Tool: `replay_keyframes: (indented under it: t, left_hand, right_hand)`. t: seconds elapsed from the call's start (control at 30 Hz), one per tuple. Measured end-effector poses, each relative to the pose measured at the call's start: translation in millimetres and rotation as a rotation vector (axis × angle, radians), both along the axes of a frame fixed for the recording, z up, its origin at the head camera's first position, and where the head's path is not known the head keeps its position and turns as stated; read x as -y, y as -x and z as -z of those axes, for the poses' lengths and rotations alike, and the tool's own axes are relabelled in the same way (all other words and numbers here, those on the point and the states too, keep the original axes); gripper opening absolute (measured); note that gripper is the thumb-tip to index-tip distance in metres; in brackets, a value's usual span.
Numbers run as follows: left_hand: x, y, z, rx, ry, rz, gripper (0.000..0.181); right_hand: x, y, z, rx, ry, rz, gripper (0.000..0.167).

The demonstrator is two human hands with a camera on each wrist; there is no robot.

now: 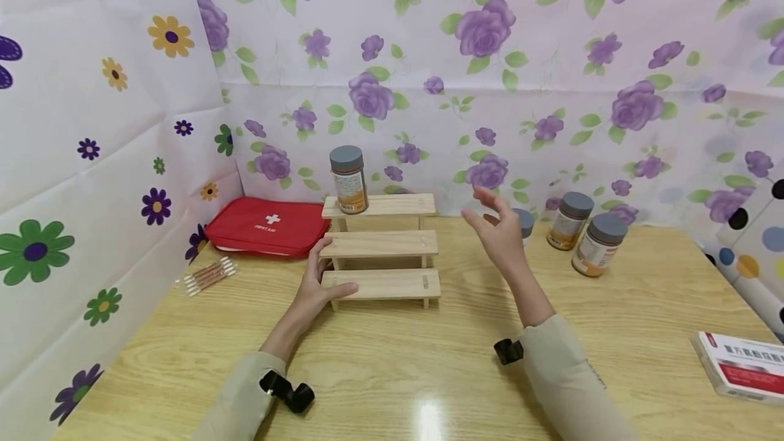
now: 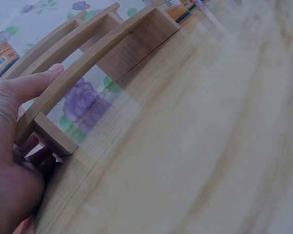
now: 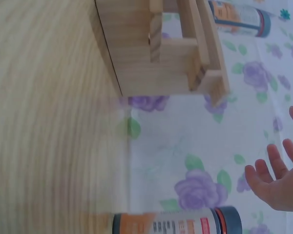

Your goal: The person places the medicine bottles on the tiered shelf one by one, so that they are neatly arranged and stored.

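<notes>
A three-step wooden stand [image 1: 380, 282] is on the table. My left hand [image 1: 314, 291] grips its left end, thumb on top of the lowest step and the other fingers around the side, partly hidden. A jar [image 1: 350, 182] with a grey lid stands upright at the left of the top step. To the right of the stand my right hand [image 1: 499, 230] is raised and holds nothing, fingers and thumb spread apart. Behind it another grey-lidded jar [image 1: 524, 220] is mostly covered in the head view; the right wrist view shows a jar [image 3: 178, 223] along the bottom edge.
Two more jars [image 1: 569, 221] [image 1: 599, 245] stand at the right near the back cloth. A red first-aid pouch [image 1: 269, 226] lies left of the stand, with a pack of cotton swabs [image 1: 209, 276] before it. A white and red box [image 1: 744, 367] lies at far right.
</notes>
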State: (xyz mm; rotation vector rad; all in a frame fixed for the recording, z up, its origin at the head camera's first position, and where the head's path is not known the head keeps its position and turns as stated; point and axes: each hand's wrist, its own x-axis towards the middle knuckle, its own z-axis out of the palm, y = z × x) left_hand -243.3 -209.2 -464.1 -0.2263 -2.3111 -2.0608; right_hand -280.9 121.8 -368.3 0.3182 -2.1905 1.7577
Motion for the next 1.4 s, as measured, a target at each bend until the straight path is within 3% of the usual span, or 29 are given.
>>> replay_keyframes:
  t: [0.3, 0.53, 0.97, 1.4]
  left_hand:
    - [-1.0, 0.6, -1.7, -0.007, -0.003, -0.003, 0.097]
    - [-0.5, 0.9, -3.7, 0.0, -0.007, 0.0, 0.098]
    - [-0.9, -0.3, -3.6, 0.009, -0.017, -0.005, 0.098]
    - [-1.1, -1.1, -3.7, 0.012, -0.006, -0.013, 0.098]
  right_hand:
    - [-29.6, 4.2, -9.3, 0.064, 0.029, 0.069, 0.054]
    - [-44.7, 9.3, -7.1, 0.073, 0.04, 0.114, 0.057]
    - [-70.3, 12.0, -0.5, 0.134, -0.075, 0.102, 0.07]
    - [-82.0, 18.3, 14.2, 0.295, -0.117, -0.001, 0.081]
